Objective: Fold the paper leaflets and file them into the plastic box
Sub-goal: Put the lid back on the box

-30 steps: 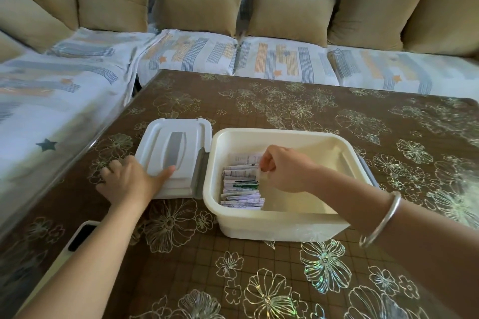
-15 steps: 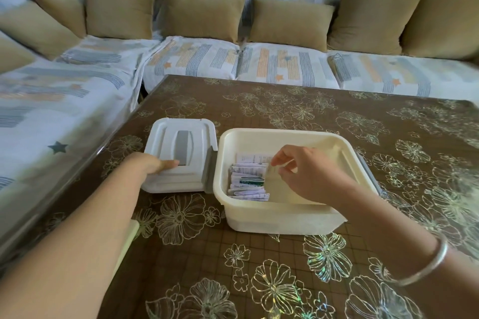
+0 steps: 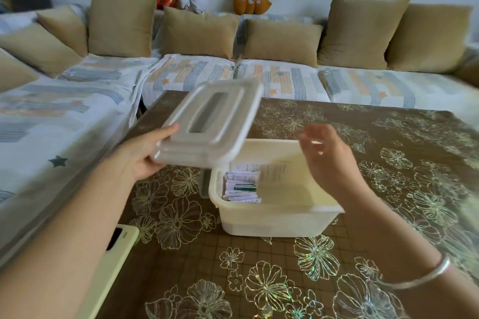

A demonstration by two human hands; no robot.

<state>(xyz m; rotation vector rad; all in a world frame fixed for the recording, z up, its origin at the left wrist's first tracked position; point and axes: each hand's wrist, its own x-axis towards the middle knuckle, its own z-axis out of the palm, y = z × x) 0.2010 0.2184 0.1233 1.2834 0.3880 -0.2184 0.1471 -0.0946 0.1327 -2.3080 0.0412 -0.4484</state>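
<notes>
Wearer's arms, seen from head-mounted camera: left forearm [image 3: 77, 228] and right forearm [image 3: 388, 228] bare right up to frame edge. Right wrist ringed by slim silver-coloured bangle [image 3: 425, 276]: plain rounded band, smooth surface, bright glint along its curve. Left hand [image 3: 141, 155] in fairly sharp focus. Right hand [image 3: 329, 158] softer, its fingertips [image 3: 309, 134] motion-blurred, fine detail lost.
</notes>
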